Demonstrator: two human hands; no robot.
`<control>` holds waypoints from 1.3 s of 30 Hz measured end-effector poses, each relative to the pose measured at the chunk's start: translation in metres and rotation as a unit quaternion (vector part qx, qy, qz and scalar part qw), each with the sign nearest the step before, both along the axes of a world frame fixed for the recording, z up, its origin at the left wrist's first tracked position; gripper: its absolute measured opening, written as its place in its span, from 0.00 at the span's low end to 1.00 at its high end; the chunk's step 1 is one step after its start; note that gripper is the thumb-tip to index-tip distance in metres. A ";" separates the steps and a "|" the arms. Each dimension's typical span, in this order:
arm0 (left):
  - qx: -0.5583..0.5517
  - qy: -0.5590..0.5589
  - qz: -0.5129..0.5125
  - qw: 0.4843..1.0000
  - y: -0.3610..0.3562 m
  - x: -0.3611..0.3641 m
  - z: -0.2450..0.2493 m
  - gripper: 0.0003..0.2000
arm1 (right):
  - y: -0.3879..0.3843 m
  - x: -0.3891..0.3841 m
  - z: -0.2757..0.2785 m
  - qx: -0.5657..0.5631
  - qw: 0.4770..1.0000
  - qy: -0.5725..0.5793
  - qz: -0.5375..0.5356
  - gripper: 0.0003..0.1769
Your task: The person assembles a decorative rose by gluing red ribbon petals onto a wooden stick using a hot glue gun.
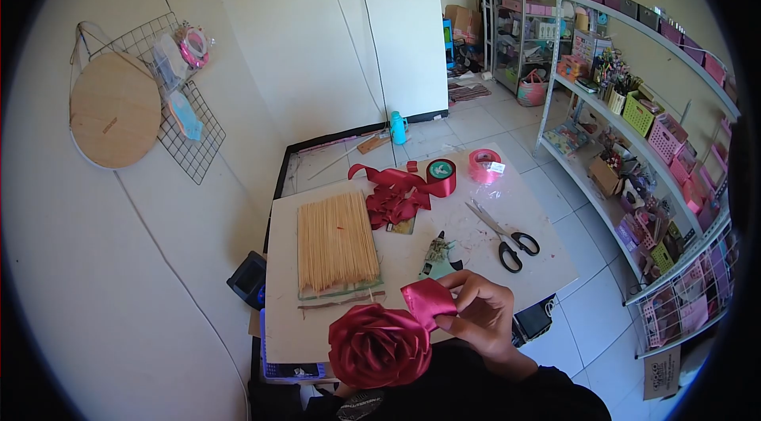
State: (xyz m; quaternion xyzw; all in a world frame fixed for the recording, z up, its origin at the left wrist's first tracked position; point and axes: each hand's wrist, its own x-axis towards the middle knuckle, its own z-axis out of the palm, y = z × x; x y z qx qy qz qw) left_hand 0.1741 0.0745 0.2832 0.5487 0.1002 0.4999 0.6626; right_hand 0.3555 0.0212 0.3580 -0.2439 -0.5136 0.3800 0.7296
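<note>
A dark red satin ribbon rose (380, 346) is held up at the table's near edge. Just a sliver of my left hand (346, 391) shows beneath it, on the stem side; the rose hides its fingers. My right hand (482, 318) pinches a folded red ribbon petal (429, 301) between thumb and fingers, against the rose's upper right side. Beyond that hand lies a glue gun (438, 259), pale green with a dark nozzle. Black-handled scissors (507, 239) rest open to its right. Cut red ribbon pieces (392, 204) lie in a pile farther back.
A bundle of thin wooden sticks (338, 240) covers the table's left part. At the back stand a red ribbon roll (441, 177) and a pink tape roll (485, 166). A turquoise bottle (398, 128) is on the floor behind. Loaded metal shelves (602, 104) line the right side.
</note>
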 end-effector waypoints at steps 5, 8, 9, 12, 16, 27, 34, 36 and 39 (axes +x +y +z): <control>-0.024 -0.003 -0.027 0.999 -0.003 -0.003 -0.002 0.06 | -0.004 0.002 0.007 -0.023 1.000 -0.010 0.000 0.10; -0.038 -0.009 -0.032 0.999 -0.005 -0.006 -0.003 0.05 | -0.006 0.002 0.014 -0.004 0.999 -0.039 0.001 0.10; -0.041 -0.012 -0.033 0.999 -0.004 -0.008 -0.003 0.05 | -0.006 0.001 0.020 0.012 0.998 -0.067 0.003 0.10; -0.054 -0.020 -0.037 0.998 -0.004 -0.014 -0.002 0.05 | 0.000 -0.005 0.032 0.021 0.994 -0.110 0.008 0.11; -0.066 -0.026 -0.046 0.996 -0.005 -0.016 -0.001 0.05 | 0.008 -0.015 0.036 -0.013 0.989 -0.148 0.016 0.11; -0.150 -0.081 -0.095 0.981 -0.016 -0.010 -0.007 0.05 | 0.001 -0.023 0.043 -0.042 0.982 -0.181 0.045 0.11; -0.248 -0.174 -0.131 0.944 -0.024 0.001 -0.011 0.05 | -0.002 -0.021 0.046 0.027 0.982 -0.178 0.053 0.11; -0.275 -0.203 -0.131 0.931 -0.025 0.003 -0.011 0.05 | -0.003 -0.020 0.047 0.029 0.982 -0.179 0.059 0.11; -0.310 -0.251 -0.121 0.909 -0.026 0.009 -0.010 0.06 | -0.004 -0.020 0.047 0.028 0.982 -0.176 0.069 0.11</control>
